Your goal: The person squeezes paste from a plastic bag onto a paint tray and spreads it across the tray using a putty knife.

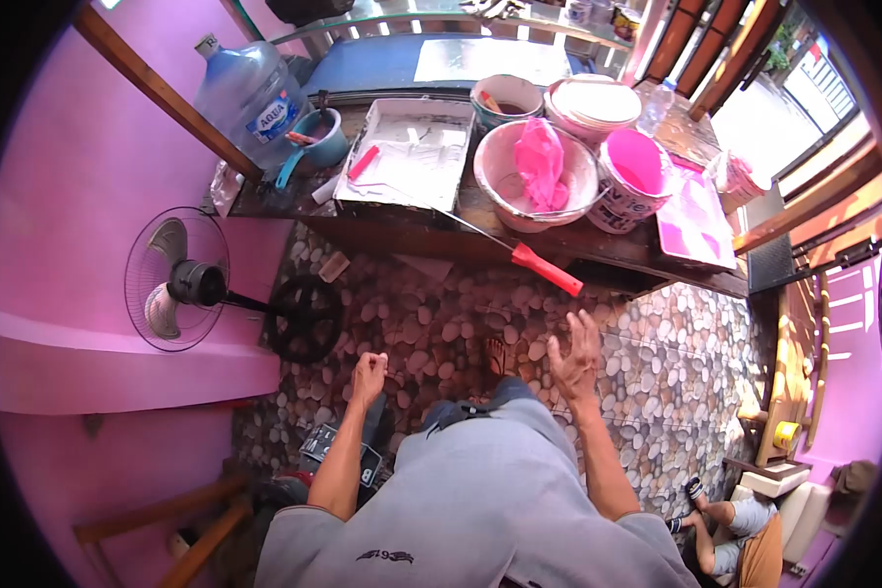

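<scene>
My right hand (578,355) is raised with its fingers apart and nothing in it, just below the red handle (547,270) of a paint roller. That roller lies across a white paint tray (412,147), its handle jutting past the table's front edge. Over the floor to the left, my left hand (369,374) is curled into a loose fist, with nothing showing in it. On the table stand a round basin (495,201) holding a pink plastic bag (542,165), a bucket of pink paint (639,164) and a tray with pink paint (698,218).
A standing fan (178,279) is at the left by the pink wall. A large water bottle (250,103) and a blue dipper (318,139) stand at the table's left end. Stacked lids (595,101) are at the back. Another person (745,534) sits at the lower right.
</scene>
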The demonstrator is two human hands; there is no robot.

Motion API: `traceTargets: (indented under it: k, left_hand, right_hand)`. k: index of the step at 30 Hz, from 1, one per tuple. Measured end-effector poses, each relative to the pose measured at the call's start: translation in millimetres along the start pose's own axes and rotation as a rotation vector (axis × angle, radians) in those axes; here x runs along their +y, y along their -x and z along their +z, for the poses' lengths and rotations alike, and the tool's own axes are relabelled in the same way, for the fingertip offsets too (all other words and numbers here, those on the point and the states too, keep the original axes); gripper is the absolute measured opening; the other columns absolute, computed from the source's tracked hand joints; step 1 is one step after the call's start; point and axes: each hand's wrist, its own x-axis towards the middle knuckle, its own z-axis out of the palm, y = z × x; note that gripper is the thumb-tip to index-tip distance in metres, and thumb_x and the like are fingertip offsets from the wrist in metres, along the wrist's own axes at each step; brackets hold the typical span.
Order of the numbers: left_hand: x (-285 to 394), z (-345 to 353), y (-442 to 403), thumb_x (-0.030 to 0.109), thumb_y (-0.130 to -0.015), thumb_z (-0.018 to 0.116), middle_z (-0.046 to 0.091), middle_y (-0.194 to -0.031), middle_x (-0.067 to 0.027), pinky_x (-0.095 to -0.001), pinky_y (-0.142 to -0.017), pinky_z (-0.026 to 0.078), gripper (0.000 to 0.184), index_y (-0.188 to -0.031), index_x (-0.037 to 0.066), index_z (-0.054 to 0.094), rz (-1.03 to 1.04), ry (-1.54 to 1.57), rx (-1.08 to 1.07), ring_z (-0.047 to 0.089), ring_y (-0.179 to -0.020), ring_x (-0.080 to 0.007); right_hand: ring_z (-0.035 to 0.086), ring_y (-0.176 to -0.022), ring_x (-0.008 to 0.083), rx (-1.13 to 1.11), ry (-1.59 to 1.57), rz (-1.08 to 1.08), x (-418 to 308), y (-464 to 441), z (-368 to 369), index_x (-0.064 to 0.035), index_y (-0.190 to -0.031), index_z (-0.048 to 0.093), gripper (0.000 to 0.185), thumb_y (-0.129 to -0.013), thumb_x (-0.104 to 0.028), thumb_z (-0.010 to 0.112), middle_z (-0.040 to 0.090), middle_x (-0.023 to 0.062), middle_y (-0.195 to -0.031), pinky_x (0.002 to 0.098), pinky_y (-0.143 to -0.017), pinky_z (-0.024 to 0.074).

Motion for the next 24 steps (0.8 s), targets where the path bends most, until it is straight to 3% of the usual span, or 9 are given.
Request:
traceTargets:
  k: [5, 11, 15, 17, 19, 21, 24]
  left_hand:
    - [10, -18, -62, 0.033, -0.091, 0.057, 0.062, -0.077, -0.0070, -0.0275, -0.062, 0.049, 0.032, -0.096, 0.001, 0.055, -0.032, 0.046, 0.097, 0.062, -0.069, -0.0138]
    - [62, -22, -134, 0.031, -0.092, 0.057, 0.061, -0.088, -0.0059, -0.0224, -0.057, 0.046, 0.032, -0.110, 0.005, 0.052, -0.172, 0.287, 0.028, 0.060, -0.072, -0.0109]
    - [79, -19, -186, 0.035, -0.093, 0.053, 0.062, -0.096, -0.0082, -0.0262, -0.066, 0.050, 0.036, -0.114, 0.005, 0.052, -0.161, 0.296, -0.097, 0.062, -0.078, -0.0131]
    - [88, -18, -207, 0.032, -0.092, 0.056, 0.063, -0.093, -0.0077, -0.0238, -0.061, 0.048, 0.032, -0.111, 0.007, 0.054, -0.186, 0.340, -0.173, 0.062, -0.074, -0.0125]
    - [87, -23, -226, 0.032, -0.092, 0.056, 0.063, -0.093, -0.0073, -0.0248, -0.062, 0.049, 0.032, -0.110, 0.006, 0.055, -0.191, 0.325, -0.202, 0.062, -0.075, -0.0126]
    - [88, -30, -243, 0.032, -0.091, 0.057, 0.063, -0.092, -0.0069, -0.0251, -0.061, 0.049, 0.031, -0.110, 0.006, 0.055, -0.180, 0.320, -0.258, 0.062, -0.074, -0.0124]
    - [94, -49, -268, 0.029, -0.091, 0.058, 0.062, -0.088, -0.0057, -0.0244, -0.059, 0.049, 0.029, -0.106, 0.005, 0.055, -0.182, 0.317, -0.218, 0.061, -0.072, -0.0117]
  right_hand:
    - [0.044, -0.118, 0.0360, -0.047, 0.107, -0.054, 0, -66, 41, -0.0042, -0.125, 0.049, 0.054, -0.075, -0.016, 0.067, 0.045, 0.0187, -0.128, 0.0451, -0.102, 0.0340]
    - [0.046, -0.115, 0.0316, -0.209, 0.206, -0.075, 9, -104, 64, -0.0033, -0.122, 0.051, 0.054, -0.073, -0.019, 0.067, 0.050, 0.0155, -0.120, 0.0479, -0.104, 0.0299]
    - [0.052, -0.105, 0.0298, -0.325, 0.263, 0.014, 9, -114, 84, -0.0034, -0.118, 0.055, 0.050, -0.072, -0.020, 0.067, 0.055, 0.0122, -0.107, 0.0490, -0.102, 0.0302]
    - [0.053, -0.099, 0.0306, -0.330, 0.326, -0.004, 5, -118, 91, -0.0022, -0.116, 0.054, 0.049, -0.073, -0.022, 0.066, 0.056, 0.0136, -0.102, 0.0466, -0.096, 0.0351]
    - [0.054, -0.099, 0.0322, -0.424, 0.351, 0.151, 2, -118, 107, -0.0011, -0.116, 0.054, 0.050, -0.072, -0.022, 0.066, 0.056, 0.0159, -0.103, 0.0452, -0.092, 0.0380]
    - [0.056, -0.095, 0.0353, -0.431, 0.350, 0.162, 0, -122, 118, -0.0002, -0.112, 0.055, 0.048, -0.070, -0.021, 0.066, 0.056, 0.0192, -0.101, 0.0451, -0.085, 0.0425]
    - [0.057, -0.085, 0.0409, -0.405, 0.257, 0.228, -10, -132, 124, 0.0001, -0.104, 0.054, 0.043, -0.066, -0.018, 0.064, 0.060, 0.0221, -0.090, 0.0477, -0.076, 0.0458]
